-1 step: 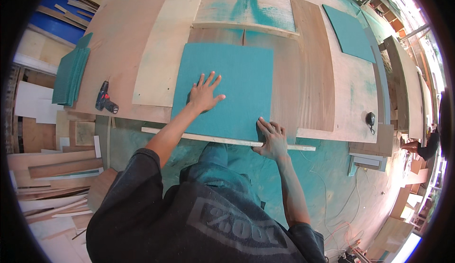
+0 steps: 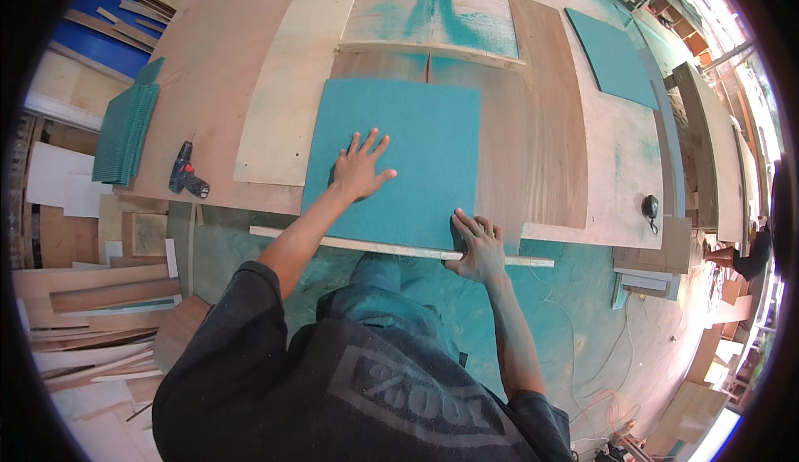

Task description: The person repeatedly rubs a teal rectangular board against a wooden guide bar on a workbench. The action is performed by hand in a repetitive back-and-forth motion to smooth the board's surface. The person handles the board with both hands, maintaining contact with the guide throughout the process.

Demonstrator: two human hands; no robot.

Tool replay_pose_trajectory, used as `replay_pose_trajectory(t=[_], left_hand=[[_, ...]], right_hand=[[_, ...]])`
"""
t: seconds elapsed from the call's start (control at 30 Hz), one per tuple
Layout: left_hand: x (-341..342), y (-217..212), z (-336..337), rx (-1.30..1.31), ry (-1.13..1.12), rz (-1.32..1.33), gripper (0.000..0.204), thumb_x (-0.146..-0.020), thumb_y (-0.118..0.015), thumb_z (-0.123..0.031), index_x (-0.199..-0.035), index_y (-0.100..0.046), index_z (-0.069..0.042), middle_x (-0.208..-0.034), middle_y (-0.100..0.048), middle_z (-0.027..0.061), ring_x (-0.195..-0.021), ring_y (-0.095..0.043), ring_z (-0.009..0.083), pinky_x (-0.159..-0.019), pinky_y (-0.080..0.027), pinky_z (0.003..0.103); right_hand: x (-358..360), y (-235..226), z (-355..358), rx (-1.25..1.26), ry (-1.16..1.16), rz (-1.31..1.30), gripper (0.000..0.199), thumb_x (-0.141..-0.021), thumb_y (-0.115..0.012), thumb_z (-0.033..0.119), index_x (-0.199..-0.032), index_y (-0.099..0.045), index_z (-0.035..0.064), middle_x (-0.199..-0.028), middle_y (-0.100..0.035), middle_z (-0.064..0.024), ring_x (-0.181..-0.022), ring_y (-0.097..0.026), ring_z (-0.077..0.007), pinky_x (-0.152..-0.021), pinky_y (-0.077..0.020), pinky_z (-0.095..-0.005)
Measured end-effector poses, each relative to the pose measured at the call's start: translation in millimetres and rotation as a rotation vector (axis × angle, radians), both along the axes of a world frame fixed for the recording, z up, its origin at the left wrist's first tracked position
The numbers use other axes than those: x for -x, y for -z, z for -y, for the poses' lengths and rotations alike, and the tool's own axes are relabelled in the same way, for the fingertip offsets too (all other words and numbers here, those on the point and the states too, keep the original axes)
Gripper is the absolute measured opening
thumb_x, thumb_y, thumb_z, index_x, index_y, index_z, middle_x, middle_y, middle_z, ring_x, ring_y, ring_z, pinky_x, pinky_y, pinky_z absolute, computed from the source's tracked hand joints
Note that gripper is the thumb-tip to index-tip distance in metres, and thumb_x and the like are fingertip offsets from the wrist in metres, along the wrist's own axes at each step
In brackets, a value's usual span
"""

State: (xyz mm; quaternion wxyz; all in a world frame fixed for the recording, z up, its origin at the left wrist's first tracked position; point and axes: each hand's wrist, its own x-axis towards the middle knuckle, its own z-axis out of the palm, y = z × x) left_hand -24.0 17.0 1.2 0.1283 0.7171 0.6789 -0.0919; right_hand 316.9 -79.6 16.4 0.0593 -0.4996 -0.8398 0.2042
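To the left on the table (image 2: 200,79), stacked teal panels (image 2: 123,139) sit near a drill (image 2: 183,176). Next, the left hand (image 2: 360,168), fingers spread, gripping nothing, lies on a large teal panel (image 2: 420,150) at the near edge. The right hand (image 2: 481,245), half curled, touches its near right corner; whether it grips is unclear. Farther right: a tape measure (image 2: 650,206).

teal panel (image 2: 429,158): matt, smooth | front strip (image 2: 391,250): bare wood | drill (image 2: 181,171): dark plastic | shirt (image 2: 333,404): matt cloth
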Motion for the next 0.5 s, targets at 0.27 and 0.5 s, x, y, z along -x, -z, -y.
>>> replay_pose_trajectory(t=[0.27, 0.5], left_hand=[[-6, -6, 36, -0.002, -0.045, 0.105, 0.09, -0.094, -0.064, -0.066, -0.168, -0.028, -0.029, -0.178, -0.016, 0.0036, -0.16, -0.021, 0.0399, -0.121, -0.036, 0.062], [31, 17, 49, -0.286, -0.476, 0.056, 0.093, -0.09, -0.07, -0.067, -0.16, -0.041, -0.011, -0.164, -0.037, 0.0229, -0.149, -0.039, 0.043, -0.115, -0.042, 0.058]], right_hand=[[-8, -6, 34, 0.033, -0.021, 0.008, 0.106, -0.064, -0.086, 0.057, -0.154, -0.054, 0.0117, -0.163, -0.047, -0.0001, -0.143, -0.045, -0.0278, -0.12, -0.0331, -0.0485], [7, -4, 15, 0.27, 0.53, -0.262, 0.074, -0.087, -0.077, 0.052, -0.143, -0.058, 0.0082, -0.14, -0.058, -0.0189, -0.11, -0.068, -0.0381, -0.09, -0.0554, -0.0502]])
